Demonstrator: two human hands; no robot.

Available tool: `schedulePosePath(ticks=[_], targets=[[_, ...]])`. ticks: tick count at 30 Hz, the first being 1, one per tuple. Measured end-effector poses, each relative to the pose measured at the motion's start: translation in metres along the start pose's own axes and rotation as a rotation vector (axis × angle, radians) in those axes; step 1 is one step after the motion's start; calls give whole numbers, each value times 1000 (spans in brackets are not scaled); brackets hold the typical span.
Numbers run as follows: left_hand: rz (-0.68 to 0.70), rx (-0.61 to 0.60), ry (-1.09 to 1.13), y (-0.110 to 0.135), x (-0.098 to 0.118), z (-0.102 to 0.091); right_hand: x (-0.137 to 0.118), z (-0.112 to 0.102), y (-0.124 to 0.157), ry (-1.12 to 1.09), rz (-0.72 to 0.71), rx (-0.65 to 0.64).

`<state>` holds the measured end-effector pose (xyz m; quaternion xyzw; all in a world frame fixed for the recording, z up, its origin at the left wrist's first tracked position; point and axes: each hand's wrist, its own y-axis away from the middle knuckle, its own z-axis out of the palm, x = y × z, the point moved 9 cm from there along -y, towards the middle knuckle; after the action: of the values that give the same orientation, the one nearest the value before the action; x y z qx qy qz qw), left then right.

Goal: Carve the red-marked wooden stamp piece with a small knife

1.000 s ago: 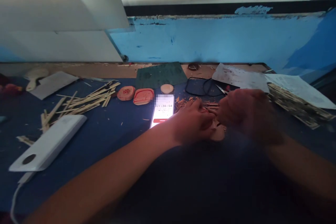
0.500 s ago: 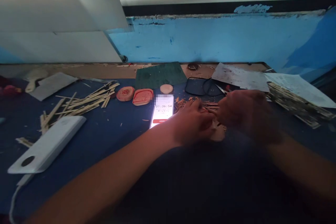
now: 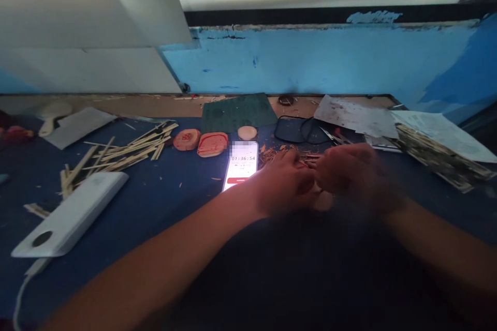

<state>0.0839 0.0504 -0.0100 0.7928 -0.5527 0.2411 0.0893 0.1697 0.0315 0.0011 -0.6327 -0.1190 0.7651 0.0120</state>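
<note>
Rounded tan wooden piece [image 3: 323, 200], partly hidden below the two hands, right of centre on the work surface. Orange-brown wood shavings [image 3: 276, 155] lie scattered just beyond it. Left hand [image 3: 285, 182] and right hand [image 3: 355, 173], both blurred, are curled and held narrowly together above the piece, their fingers almost meeting; whether either hand grips anything cannot be told. Left forearm [image 3: 155, 243] enters diagonally from the near left, right forearm [image 3: 438, 248] from the near right.

Surface: dark blue mat [image 3: 182, 201] laid over a tan wooden bench top [image 3: 163, 106]. Left of the hands: a glowing smartphone [image 3: 240, 164] showing a timer, a white rectangular power bank [image 3: 70, 214] with a white cable [image 3: 23, 295], and a loose pile of pale wooden sticks [image 3: 124, 152]. Far of the phone: a round carved wooden disc [image 3: 187, 139], a rounded-rectangular carved wooden block [image 3: 212, 145] with a red-stained face, a small pale wooden disc [image 3: 247, 133], and a dark green cutting mat [image 3: 238, 112]. Far right: a thin black cord [image 3: 298, 130], a stained white paper sheet [image 3: 355, 116], and a paper sheet [image 3: 438, 132] under a stick-covered strip [image 3: 438, 158].

Room: blue-painted, chipped wall [image 3: 310, 57] behind the bench; white panel [image 3: 89, 26] at far left.
</note>
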Motion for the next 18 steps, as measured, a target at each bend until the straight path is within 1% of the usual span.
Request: schedulePosePath(ticks=[2, 3, 4, 8, 11, 13, 15, 18], targets=[[-2, -34, -8, 0, 1, 3, -6, -5, 0, -58, -40, 57], [-4, -45, -10, 0, 1, 3, -6, -6, 0, -70, -51, 63], [-6, -46, -12, -1, 0, 3, -4, -7, 0, -57, -49, 54], [4, -32, 2, -1, 1, 1, 9, -2, 1, 41, 3, -56], [15, -41, 16, -1, 1, 2, 4, -5, 0, 32, -34, -8], [11, -43, 6, -1, 1, 2, 0, -4, -1, 42, -28, 19], [12, -39, 1, -1, 0, 1, -2, -1, -2, 55, -6, 11], [18, -37, 14, -1, -1, 3, -4, -4, -2, 16, -24, 39]])
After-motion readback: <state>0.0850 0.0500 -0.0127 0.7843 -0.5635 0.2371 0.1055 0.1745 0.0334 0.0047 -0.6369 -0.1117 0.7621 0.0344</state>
